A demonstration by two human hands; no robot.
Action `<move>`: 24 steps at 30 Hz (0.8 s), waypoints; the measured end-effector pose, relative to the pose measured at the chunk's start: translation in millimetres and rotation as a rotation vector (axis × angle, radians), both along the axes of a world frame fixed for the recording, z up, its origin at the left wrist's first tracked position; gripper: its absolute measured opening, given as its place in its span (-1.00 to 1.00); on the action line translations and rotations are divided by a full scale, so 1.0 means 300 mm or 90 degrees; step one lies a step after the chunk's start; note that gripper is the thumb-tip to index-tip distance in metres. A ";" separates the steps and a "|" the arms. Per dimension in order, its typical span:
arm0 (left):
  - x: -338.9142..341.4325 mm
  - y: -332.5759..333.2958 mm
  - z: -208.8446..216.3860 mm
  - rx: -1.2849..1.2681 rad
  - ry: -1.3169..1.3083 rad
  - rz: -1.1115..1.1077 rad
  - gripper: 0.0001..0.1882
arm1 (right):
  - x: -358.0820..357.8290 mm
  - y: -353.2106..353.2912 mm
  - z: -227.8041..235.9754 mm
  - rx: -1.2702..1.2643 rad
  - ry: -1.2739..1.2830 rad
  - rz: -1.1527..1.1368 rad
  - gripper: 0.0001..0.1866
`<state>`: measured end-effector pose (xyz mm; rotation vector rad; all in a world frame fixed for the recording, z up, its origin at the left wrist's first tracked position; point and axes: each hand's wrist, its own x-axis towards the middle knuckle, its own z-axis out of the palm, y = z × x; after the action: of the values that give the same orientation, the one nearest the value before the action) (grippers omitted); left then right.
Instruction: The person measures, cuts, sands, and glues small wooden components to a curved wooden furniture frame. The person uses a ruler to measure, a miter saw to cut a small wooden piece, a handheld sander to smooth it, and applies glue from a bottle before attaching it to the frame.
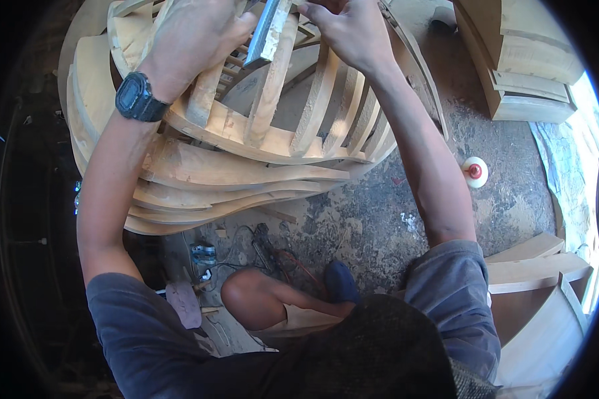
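Observation:
At the top edge I see my left hand [203, 32], with a dark digital watch [138, 97] on the wrist. Its thumb lies along a straight blue strip with a rough whitish edge [267, 38]; the other fingers are mostly cut off by the frame. Opposite it, my right hand [354, 30] is curled, its thumb tip close to the strip's upper end; what its fingers close on is hidden. Both hands are over a curved wooden frame with slats [267, 100], and the strip lies along one of these slats.
Several curved wooden pieces [233, 169] are stacked below the frame. Wooden box-like parts [532, 60] stand at the far right, with more curved wood [542, 272] nearer. A white container with a red top [474, 172] sits on the stained floor. Cables [263, 249] lie near my bare knee.

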<state>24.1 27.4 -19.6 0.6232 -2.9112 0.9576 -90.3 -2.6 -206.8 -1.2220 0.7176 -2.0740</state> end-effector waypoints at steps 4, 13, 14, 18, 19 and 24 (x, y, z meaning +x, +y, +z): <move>0.006 -0.007 -0.017 -0.029 -0.004 0.037 -0.70 | 0.015 -0.004 -0.008 0.000 0.002 0.014 -0.84; 0.018 -0.012 -0.014 -0.067 -0.013 0.023 -0.67 | 0.023 -0.009 -0.008 -0.027 -0.019 0.017 -0.82; 0.009 0.001 -0.016 -0.055 -0.022 0.057 -0.65 | 0.014 -0.005 -0.009 -0.005 0.005 0.016 -0.83; 0.025 -0.012 0.002 -0.031 -0.022 0.042 -0.62 | -0.037 0.007 0.005 0.034 0.046 -0.055 -0.90; 0.044 -0.031 0.003 -0.040 -0.012 -0.016 -0.61 | -0.052 -0.002 0.006 -0.045 -0.038 -0.022 -0.90; 0.016 0.009 0.036 -0.022 -0.005 0.049 -0.62 | -0.255 0.158 0.225 -0.153 -0.096 -0.062 -0.65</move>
<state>28.8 30.2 -8.9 0.7370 -2.8904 1.0173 -166.9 44.8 -139.4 -1.1607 0.4770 -2.3586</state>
